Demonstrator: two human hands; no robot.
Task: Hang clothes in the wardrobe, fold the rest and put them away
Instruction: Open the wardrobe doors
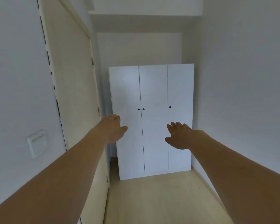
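Wardrobe (pixel 152 120) stands at the far end of the narrow room, against the back wall, white, three tall doors all shut. Small dark knobs: two close together either side of the seam between left and middle door, one (pixel 170 107) on the right door near its left edge. No clothes visible in the head view.

Left hand (pixel 111 128) stretched forward, palm down, fingers (pixel 114 118) straight and together, thumb out to the side; holds nothing. It overlaps the lower left door in the picture; contact cannot be judged, wardrobe looks well beyond reach.

Right hand (pixel 179 136) likewise extended, palm down, fingers (pixel 178 124) straight and slightly spread, thumb apart; holds nothing.

Cream door (pixel 71 88) stands along the left wall, hinges showing. Light switch (pixel 37 143) on the near left wall. Pale wood floor (pixel 152 199) runs up to the wardrobe base.
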